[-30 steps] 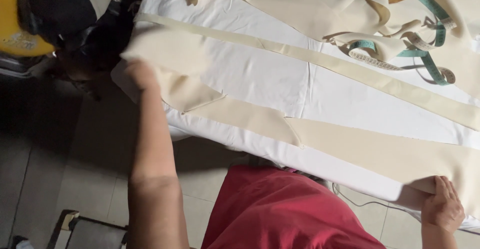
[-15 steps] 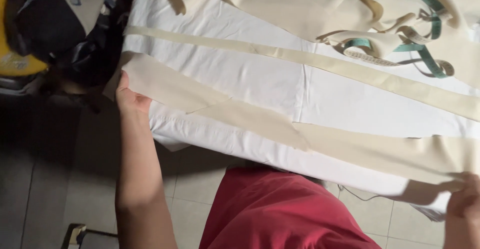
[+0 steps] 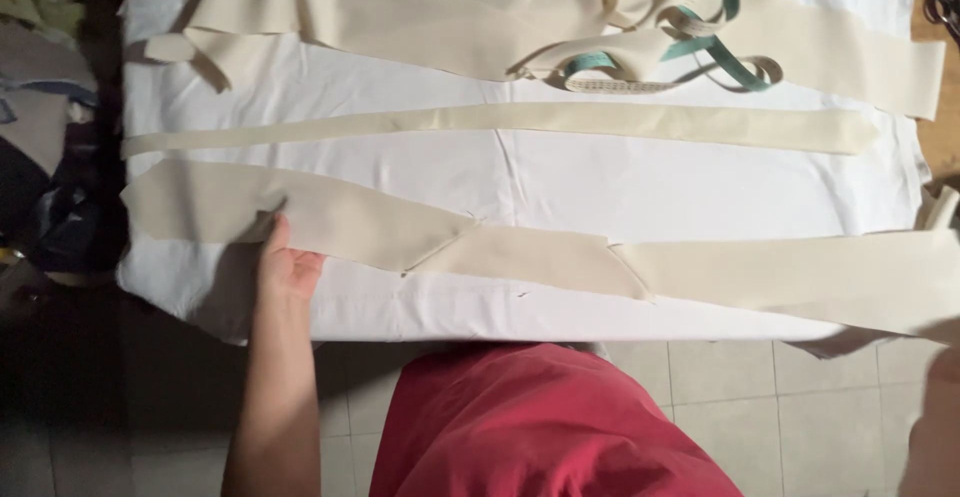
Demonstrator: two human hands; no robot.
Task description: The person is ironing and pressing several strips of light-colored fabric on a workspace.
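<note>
The wide cream fabric strip, pieced from angled sections [image 3: 520, 252], lay flatter and straighter across the white cloth-covered desk [image 3: 600, 182] than half a second before, when both ends were lifted. The left hand [image 3: 288, 262] had come in from the desk's end and rested open, fingers flat on the strip's near edge, pinching nothing. The right hand [image 3: 935, 412] was a blur below the strip's far end; its grip could not be told. Beyond the left hand lay a narrow cream strip [image 3: 500, 122], further off a teal measuring tape [image 3: 715, 47].
</note>
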